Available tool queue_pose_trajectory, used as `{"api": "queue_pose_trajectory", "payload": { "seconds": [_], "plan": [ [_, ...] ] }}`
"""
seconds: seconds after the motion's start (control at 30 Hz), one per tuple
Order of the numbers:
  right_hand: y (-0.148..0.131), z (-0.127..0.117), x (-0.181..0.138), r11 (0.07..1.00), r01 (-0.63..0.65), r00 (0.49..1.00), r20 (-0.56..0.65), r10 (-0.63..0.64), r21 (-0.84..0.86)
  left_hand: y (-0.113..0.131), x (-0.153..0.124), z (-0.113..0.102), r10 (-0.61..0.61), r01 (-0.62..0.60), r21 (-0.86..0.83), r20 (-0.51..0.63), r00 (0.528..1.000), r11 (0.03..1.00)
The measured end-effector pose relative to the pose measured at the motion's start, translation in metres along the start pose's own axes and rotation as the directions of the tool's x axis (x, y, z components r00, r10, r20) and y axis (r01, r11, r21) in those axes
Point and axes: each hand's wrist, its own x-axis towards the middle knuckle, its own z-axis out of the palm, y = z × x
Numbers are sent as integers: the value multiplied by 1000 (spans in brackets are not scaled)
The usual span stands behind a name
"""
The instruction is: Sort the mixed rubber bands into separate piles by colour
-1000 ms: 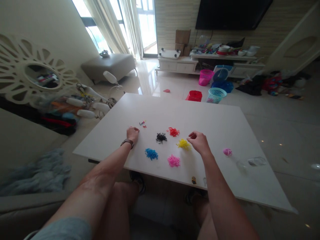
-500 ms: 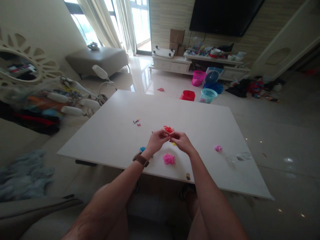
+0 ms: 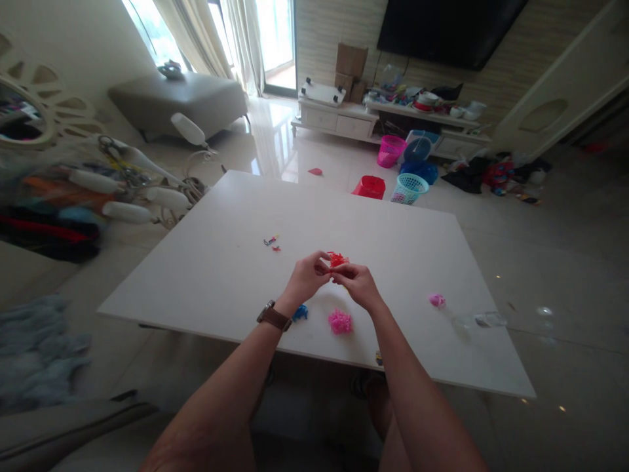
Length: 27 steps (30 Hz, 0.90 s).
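Over the white table point(image 3: 236, 275), my left hand point(image 3: 308, 276) and my right hand point(image 3: 360, 285) meet with fingertips pinched together. Whatever they hold between them is too small to make out; a reddish speck shows at the tips. Just beyond the fingers lies a heap of small red pieces point(image 3: 338, 259). A pink heap point(image 3: 341, 322) sits below the hands, nearer the table's front edge. Beside my left wrist is a blue heap point(image 3: 300, 313), partly covered by the arm. My right hand hides most of something yellow.
A purple-pink rounded item point(image 3: 437, 301) and a clear container point(image 3: 486, 320) lie at the right. Small trinkets point(image 3: 271, 240) rest at the left-centre. A tiny figure point(image 3: 379, 358) is by the front edge. Beyond the table stand a red bin point(image 3: 369, 187) and a light-blue basket point(image 3: 409, 188).
The camera view has shifted slightly. My hands stay together, with the left fingers a little more bent, and the blue heap shows on the other side of my left wrist.
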Motion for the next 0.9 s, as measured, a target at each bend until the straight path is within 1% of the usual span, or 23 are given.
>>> {"api": "queue_pose_trajectory", "payload": {
  "seconds": [0.1, 0.2, 0.27, 0.33, 0.4, 0.5, 0.63, 0.77, 0.9],
  "plan": [
    [0, 5, 5, 1000, -6, 997, -76, 5, -12, 1, 2, -4, -19, 19, 21, -2, 1000, 1000],
    [1, 5, 11, 998, 6, 982, -190, -16, -55, 1, 4, -12, -88, 90, 75, -24, 996, 993],
    [9, 1, 15, 995, -11, 951, -310, -19, -94, 0, 4, -18, -134, 139, 98, -54, 989, 985],
    [21, -4, 20, 988, -68, 905, -424, 2, -141, -1, 3, -23, -154, 161, 96, -76, 985, 982],
    [36, -10, 24, 974, -137, 868, -495, 31, -178, 0, 2, -28, -156, 163, 77, -87, 984, 984],
    [56, -13, 29, 944, -237, 837, -542, 79, -229, 2, 0, -32, -156, 163, 56, -105, 982, 985],
    [72, -7, 34, 920, -321, 798, -587, 136, -223, 5, 0, -35, -150, 154, 23, -115, 982, 988],
    [78, 1, 41, 915, -335, 778, -614, 133, -226, 5, -1, -36, -162, 163, 0, -112, 980, 987],
    [73, 2, 44, 917, -311, 792, -602, 105, -248, 7, -2, -36, -183, 185, 9, -94, 979, 983]
  ]
}}
